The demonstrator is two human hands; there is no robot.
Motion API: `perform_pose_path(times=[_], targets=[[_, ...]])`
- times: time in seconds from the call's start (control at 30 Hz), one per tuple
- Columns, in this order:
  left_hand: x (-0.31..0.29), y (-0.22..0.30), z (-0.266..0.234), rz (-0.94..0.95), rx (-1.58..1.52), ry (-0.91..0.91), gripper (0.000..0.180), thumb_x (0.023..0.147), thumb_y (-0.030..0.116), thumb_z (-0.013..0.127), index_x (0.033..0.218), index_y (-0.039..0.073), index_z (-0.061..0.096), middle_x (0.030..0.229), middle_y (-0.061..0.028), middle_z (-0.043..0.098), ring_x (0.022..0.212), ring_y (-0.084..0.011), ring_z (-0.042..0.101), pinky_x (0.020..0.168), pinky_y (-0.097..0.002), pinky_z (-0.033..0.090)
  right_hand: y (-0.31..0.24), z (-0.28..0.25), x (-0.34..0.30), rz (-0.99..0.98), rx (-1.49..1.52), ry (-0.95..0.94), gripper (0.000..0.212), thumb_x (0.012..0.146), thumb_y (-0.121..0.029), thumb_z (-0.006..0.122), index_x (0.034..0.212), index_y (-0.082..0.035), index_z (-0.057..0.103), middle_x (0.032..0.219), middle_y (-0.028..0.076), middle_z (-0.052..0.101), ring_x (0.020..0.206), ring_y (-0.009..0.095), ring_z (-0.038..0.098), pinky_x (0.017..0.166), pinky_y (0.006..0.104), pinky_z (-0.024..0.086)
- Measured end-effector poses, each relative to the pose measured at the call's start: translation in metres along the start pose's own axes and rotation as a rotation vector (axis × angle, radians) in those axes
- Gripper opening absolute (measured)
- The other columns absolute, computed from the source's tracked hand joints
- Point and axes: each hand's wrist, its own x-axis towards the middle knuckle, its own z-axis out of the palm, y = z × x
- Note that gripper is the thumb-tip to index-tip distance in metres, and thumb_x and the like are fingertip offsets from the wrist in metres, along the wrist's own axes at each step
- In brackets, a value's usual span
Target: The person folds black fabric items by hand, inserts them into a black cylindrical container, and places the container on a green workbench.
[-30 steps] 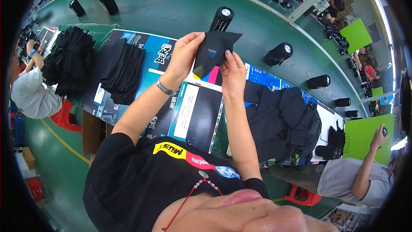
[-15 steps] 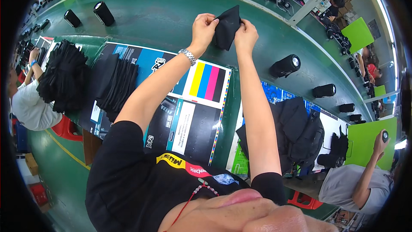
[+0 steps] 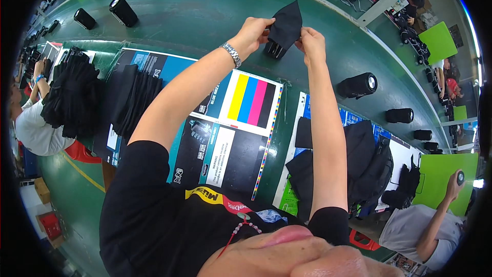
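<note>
Out over the green bench, a black cloth bag [image 3: 287,22] hangs between my hands, its pointed corner upward. Below its lower edge shows part of a black cylindrical speaker [image 3: 275,50]; the bag covers the rest. My left hand [image 3: 254,33], with a metal band on its wrist, is closed on the bag's left edge. Thumb and fingers of my right hand [image 3: 312,45] pinch the right edge. More dark cloth pieces [image 3: 137,97] lie in a neat stack left of my left arm. Another black cloth pile [image 3: 359,159] sits right of my right forearm.
Black speakers stand along the green surface, one [image 3: 357,85] to the right and another [image 3: 123,11] far left. Printed sheets [image 3: 236,143] cover the near bench. A bundle of black cloth [image 3: 70,92] lies left. Co-workers sit on both sides, one raising a speaker [image 3: 460,177].
My hands and the bag have shifted slightly right in view. The bag sits higher on the speaker, whose lower part now shows. A dark cloth piece beside my right forearm has come into sight.
</note>
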Motion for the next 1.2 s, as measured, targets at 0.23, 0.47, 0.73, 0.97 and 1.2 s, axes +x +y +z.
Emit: perform_pose_path(times=[0.23, 0.47, 0.73, 0.97, 1.2], targets=[[-0.009, -0.018, 0.009, -0.005, 0.021, -0.033, 0.015, 0.091, 0.015, 0.058, 0.097, 0.001, 0.060, 0.092, -0.0075, 0.062, 0.079, -0.0153, 0.059, 0.067, -0.0281, 0.050, 0.025, -0.016, 0.008, 0.010, 0.065, 0.065, 0.016, 0.085, -0.012, 0.061, 0.080, 0.002, 0.066, 0.071, 0.006, 0.062, 0.058, 0.012, 0.057, 0.047, 0.0252, 0.047], [0.004, 0.002, 0.018, -0.233, 0.275, -0.012, 0.021, 0.088, 0.023, 0.064, 0.095, 0.004, 0.060, 0.098, -0.0084, 0.061, 0.087, -0.0181, 0.059, 0.079, -0.0318, 0.049, 0.004, -0.042, 0.016, 0.281, -0.176, -0.007, 0.010, 0.079, -0.008, 0.062, 0.078, 0.002, 0.066, 0.069, 0.010, 0.064, 0.054, 0.017, 0.061, 0.049, 0.0300, 0.055], [0.047, -0.010, 0.051, -0.266, 0.201, -0.267, 0.045, 0.089, 0.036, 0.061, 0.112, -0.003, 0.059, 0.094, -0.0095, 0.068, 0.086, -0.0187, 0.065, 0.083, -0.0314, 0.050, 0.005, -0.038, 0.014, 0.175, -0.284, 0.012, 0.013, 0.077, -0.005, 0.061, 0.081, 0.007, 0.064, 0.074, 0.016, 0.065, 0.059, 0.024, 0.067, 0.048, 0.0345, 0.059], [0.055, -0.029, 0.067, -0.001, 0.279, -0.210, 0.029, 0.089, 0.024, 0.057, 0.093, -0.004, 0.066, 0.089, -0.0092, 0.068, 0.078, -0.0163, 0.062, 0.073, -0.0278, 0.047, 0.020, -0.063, 0.007, 0.168, -0.257, 0.008, 0.017, 0.085, -0.009, 0.051, 0.083, 0.003, 0.064, 0.076, 0.010, 0.065, 0.056, 0.017, 0.063, 0.051, 0.0294, 0.056], [0.097, -0.099, 0.010, 0.077, 0.544, -0.173, 0.028, 0.089, 0.027, 0.055, 0.090, 0.003, 0.070, 0.093, -0.0128, 0.067, 0.087, -0.0224, 0.061, 0.078, -0.0345, 0.045, 0.040, -0.055, -0.001, 0.094, -0.483, 0.102, 0.021, 0.082, -0.017, 0.058, 0.077, 0.001, 0.067, 0.064, 0.012, 0.066, 0.052, 0.018, 0.066, 0.057, 0.0296, 0.055]])
